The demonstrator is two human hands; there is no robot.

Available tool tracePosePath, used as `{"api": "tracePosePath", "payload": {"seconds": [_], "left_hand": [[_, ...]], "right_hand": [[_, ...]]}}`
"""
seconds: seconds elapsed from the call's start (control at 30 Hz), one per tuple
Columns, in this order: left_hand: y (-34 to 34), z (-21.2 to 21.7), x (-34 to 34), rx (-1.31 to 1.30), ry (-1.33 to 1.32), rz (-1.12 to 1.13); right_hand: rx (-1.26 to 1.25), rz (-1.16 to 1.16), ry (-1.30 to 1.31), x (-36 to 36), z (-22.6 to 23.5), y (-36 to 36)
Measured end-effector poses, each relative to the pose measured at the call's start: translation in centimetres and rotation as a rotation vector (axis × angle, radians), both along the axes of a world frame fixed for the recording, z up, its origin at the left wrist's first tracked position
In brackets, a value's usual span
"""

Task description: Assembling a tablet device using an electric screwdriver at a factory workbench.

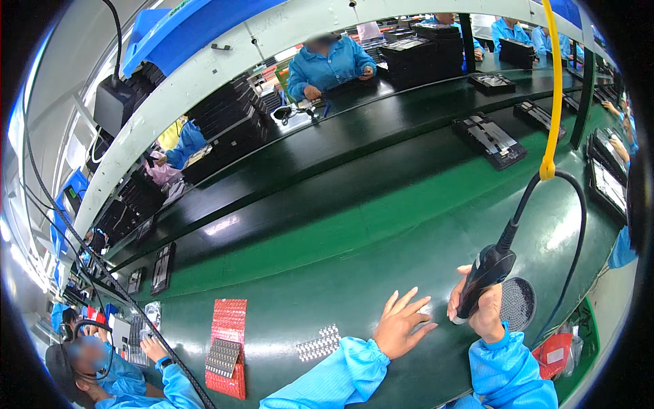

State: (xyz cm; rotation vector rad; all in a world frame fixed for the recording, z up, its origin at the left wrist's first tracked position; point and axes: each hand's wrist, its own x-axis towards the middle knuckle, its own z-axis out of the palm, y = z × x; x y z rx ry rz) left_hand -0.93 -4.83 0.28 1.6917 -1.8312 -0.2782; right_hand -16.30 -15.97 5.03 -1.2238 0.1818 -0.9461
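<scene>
Head view: green conveyor belt (381,225), busy factory.

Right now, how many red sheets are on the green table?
1. The red sheet lies on the green table, left of the left hand. Others may be hidden.

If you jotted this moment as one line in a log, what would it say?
left hand: flat on green bench, fingers spread | right hand: grips black corded tool, tip down | round dish beside right hand | red tray at left

Factory assembly line, conveyor belt (381,225), uniformed workers (327,65)
</scene>
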Motion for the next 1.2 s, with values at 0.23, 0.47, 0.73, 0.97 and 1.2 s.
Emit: {"api": "tracePosePath", "payload": {"seconds": [0.23,0.47,0.73,0.97,1.2], "left_hand": [[0.3,0.1,0.0,0.01,0.012,0.025],[0.1,0.3,0.1,0.029,0.019,-0.003],[0.1,0.1,0.0,-0.002,0.038,-0.012],[0.1,0.0,0.1,0.003,0.019,-0.011],[0.1,-0.2,0.1,-0.016,0.034,-0.006]], "right_hand": [[0.033,-0.008,-0.016,-0.1,-0.8,0.0],[0.023,-0.061,-0.02,0.5,-0.6,0.0],[0.005,0.015,-0.027,0.2,-1.5,0.3],[0.017,-0.051,-0.024,0.5,-1.1,0.5],[-0.034,-0.001,-0.003,0.3,-1.7,0.4]]}}
